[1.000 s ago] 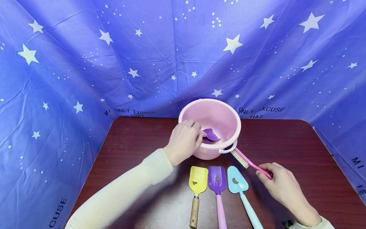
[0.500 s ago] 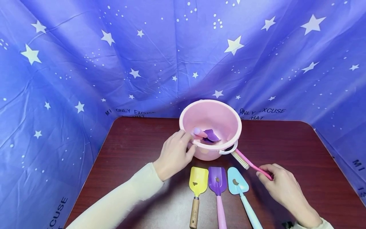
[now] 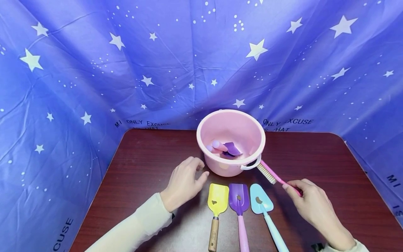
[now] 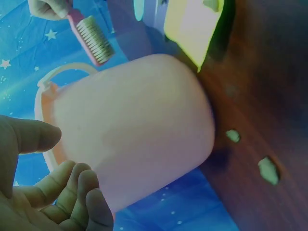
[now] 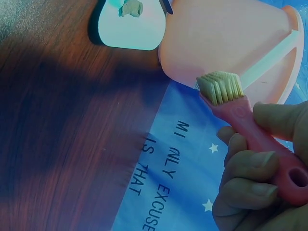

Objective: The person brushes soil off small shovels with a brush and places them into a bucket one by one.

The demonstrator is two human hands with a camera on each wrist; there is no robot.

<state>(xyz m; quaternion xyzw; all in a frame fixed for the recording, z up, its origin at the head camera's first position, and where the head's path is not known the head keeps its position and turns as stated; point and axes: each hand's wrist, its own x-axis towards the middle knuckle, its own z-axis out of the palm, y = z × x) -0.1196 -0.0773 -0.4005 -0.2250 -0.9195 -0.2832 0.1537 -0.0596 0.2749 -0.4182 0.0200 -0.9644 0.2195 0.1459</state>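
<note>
A pink bucket [image 3: 226,169] stands on the table with its white handle hanging at the right front. Inside it lie a purple scoop [image 3: 232,149] and pink handles with pale lilac ends [image 3: 218,145]. My left hand [image 3: 184,182] is empty, just left of the bucket and apart from it, its fingers loosely bent. In my right hand [image 3: 315,203] I grip a pink brush [image 3: 274,173] by its handle, the pale bristles close to the bucket's right side. In front lie a yellow shovel [image 3: 218,196], a purple shovel [image 3: 239,199] and a light blue shovel [image 3: 261,199], each with a brownish lump on its blade.
Two small greenish-grey lumps [image 4: 268,170] lie on the dark red wooden table [image 3: 151,154] in the left wrist view. A blue cloth [image 3: 176,52] with white stars hangs behind and at the sides.
My left hand has let go of the pink handle, come out of the bucket and drawn back left toward me. The handle now rests inside the bucket. My right hand barely moves.
</note>
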